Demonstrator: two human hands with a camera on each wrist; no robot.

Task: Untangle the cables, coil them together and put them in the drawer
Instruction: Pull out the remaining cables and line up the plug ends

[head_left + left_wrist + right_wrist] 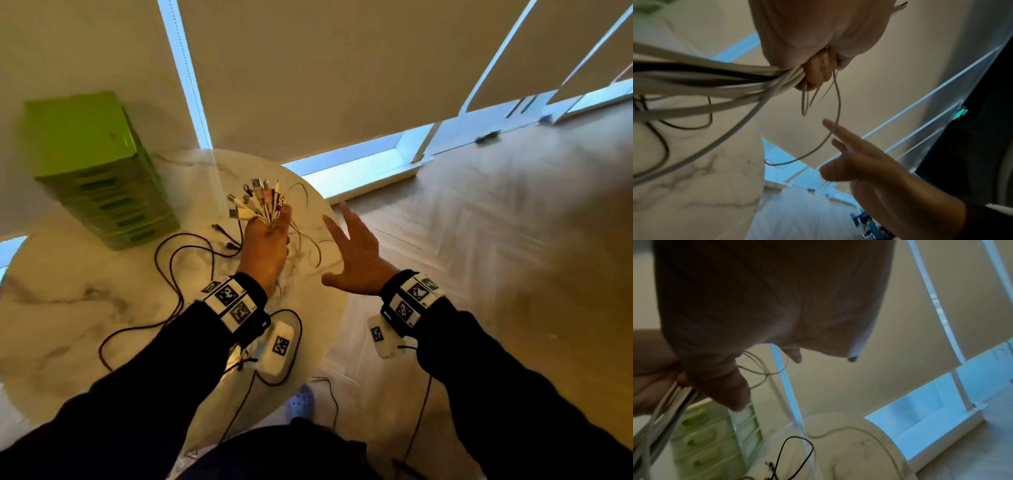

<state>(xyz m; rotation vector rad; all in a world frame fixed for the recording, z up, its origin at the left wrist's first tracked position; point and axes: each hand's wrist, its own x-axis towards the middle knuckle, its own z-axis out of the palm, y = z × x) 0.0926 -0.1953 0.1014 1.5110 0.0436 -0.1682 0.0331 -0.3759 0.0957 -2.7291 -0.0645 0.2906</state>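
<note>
My left hand grips a bundle of white cables above the round marble table, their plugs fanning upward. In the left wrist view the same cables run out of the fist to the left, and thin loops hang below it. A dark cable trails in loops over the tabletop. My right hand hovers just right of the bundle with its fingers spread, holding nothing. The green drawer unit stands at the table's back left, its drawers closed.
The table's right edge lies beneath my right hand, with wooden floor beyond. Roller blinds and window frames run behind the table. A blue shoe shows on the floor near the table's front edge.
</note>
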